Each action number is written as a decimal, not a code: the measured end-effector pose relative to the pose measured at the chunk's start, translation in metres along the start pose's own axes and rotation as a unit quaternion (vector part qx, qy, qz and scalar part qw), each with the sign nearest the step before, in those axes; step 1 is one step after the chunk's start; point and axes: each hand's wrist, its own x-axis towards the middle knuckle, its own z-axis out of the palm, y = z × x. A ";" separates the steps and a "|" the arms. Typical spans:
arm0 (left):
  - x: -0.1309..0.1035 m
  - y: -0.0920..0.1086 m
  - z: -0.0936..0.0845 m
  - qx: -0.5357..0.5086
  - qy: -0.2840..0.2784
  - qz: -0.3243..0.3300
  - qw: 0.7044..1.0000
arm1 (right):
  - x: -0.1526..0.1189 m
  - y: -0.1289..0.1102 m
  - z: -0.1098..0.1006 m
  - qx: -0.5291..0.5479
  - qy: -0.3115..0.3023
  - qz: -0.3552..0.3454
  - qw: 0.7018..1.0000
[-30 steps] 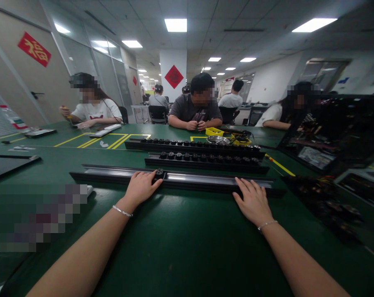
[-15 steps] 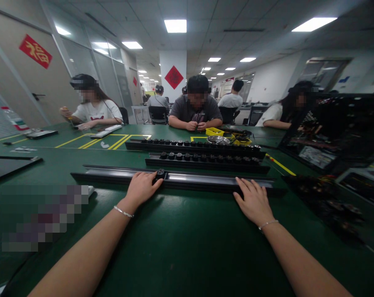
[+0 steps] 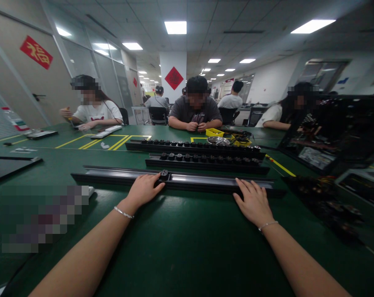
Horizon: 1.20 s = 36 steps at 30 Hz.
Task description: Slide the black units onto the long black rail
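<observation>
head view: see left hand (image 3: 142, 190) half open, touching the black piece (image 3: 164, 173) in the long near rail (image 3: 202, 180); right hand (image 3: 253, 201) open wide on it, no grip in either. best to steady the long near rail, nudge straight and gently.

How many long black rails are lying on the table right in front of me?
3: the nearest rail, touched by your left hand and right hand; the middle rail, just beyond it; and the far rail, behind that. More could be hidden in shadow.
</observation>
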 end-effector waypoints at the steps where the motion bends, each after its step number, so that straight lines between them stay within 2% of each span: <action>1: 0.000 0.000 0.000 -0.001 -0.001 0.000 1.000 | 0.000 0.000 0.000 0.001 0.000 0.000 1.000; 11: 0.000 0.000 0.002 -0.012 -0.008 0.014 1.000 | -0.002 -0.002 0.000 0.010 0.016 -0.005 1.000; 36: -0.001 0.004 0.002 -0.006 -0.023 0.014 1.000 | -0.001 -0.002 -0.001 0.006 0.011 -0.003 1.000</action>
